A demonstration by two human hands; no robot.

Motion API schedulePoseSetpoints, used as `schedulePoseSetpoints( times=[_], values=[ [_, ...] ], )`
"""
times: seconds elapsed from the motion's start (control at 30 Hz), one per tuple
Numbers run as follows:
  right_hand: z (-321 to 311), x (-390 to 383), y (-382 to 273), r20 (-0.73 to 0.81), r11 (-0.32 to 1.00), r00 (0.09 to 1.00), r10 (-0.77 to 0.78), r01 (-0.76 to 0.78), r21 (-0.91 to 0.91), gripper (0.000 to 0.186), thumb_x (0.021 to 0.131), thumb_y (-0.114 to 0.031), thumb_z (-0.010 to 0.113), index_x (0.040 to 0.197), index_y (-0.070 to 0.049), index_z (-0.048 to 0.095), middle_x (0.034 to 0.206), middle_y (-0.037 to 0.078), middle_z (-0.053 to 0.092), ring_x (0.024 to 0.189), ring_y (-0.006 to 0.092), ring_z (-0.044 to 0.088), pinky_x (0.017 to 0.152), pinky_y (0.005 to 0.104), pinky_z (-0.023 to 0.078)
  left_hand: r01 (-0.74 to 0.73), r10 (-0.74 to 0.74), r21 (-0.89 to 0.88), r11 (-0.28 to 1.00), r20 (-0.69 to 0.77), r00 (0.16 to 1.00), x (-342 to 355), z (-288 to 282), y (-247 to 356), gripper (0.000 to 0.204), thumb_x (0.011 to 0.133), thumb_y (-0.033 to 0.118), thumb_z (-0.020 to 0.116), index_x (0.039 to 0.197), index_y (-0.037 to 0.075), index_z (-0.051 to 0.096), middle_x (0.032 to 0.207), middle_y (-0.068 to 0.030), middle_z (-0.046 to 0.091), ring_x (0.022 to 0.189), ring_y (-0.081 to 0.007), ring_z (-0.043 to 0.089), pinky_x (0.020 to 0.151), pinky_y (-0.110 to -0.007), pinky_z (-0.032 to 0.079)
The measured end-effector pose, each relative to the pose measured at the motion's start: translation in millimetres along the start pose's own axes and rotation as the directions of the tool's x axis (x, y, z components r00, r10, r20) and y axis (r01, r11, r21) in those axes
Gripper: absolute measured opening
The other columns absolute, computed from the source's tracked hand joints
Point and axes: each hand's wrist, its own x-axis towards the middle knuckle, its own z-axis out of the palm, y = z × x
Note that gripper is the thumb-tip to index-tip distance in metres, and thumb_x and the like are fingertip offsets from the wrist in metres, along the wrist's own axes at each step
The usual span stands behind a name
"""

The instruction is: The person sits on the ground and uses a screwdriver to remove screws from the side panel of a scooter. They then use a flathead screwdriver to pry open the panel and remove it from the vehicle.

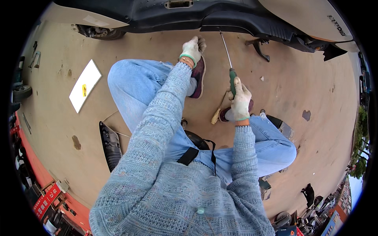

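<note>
Seems to be working at the lower edge of the black panel [232, 21] with the green-handled screwdriver [232, 75], gripped below that panel in the right hand [241, 101], with left hand [192, 49] curled nearer it, contents unclear, and likely needs steady tip alignment next.

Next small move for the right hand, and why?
I'd probably check the green-handled screwdriver's tip is seated before turning: the right hand grips its handle, and the tip reaches the lower edge of the scooter's black panel, but contact is too small to tell.
</note>
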Motion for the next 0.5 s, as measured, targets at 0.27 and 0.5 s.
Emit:
schedulePoseSetpoints(
  times=[0.27, 0.5],
  values=[
    [-1, 11, -4, 0.037, 1.000, 0.999, -0.021, 0.020, 0.012, 0.038, 0.088, -0.035, 0.060, 0.092, 0.003, 0.059, 0.063, 0.003, 0.054, 0.044, 0.0051, 0.041, 0.038, 0.0196, 0.029, 0.033, -0.033, -0.085, 0.996, -0.001, 0.999, 12, 4, -5, 0.020, 0.087, 0.001, 0.039, 0.100, -0.004, 0.053, 0.091, -0.0145, 0.062, 0.071, -0.0218, 0.058, 0.059, -0.029, 0.050],
    [14, 28, -7, 0.050, 0.998, 0.998, -0.046, 0.049, -0.043, 0.038, 0.088, -0.036, 0.060, 0.096, 0.002, 0.059, 0.064, 0.003, 0.054, 0.045, 0.0040, 0.041, 0.038, 0.0175, 0.028, 0.028, -0.030, -0.021, 0.999, -0.085, 0.996, 17, 10, 2, 0.015, 0.086, 0.006, 0.041, 0.095, 0.001, 0.052, 0.082, -0.0106, 0.060, 0.056, -0.0177, 0.052, 0.050, -0.028, 0.047]
  ],
)
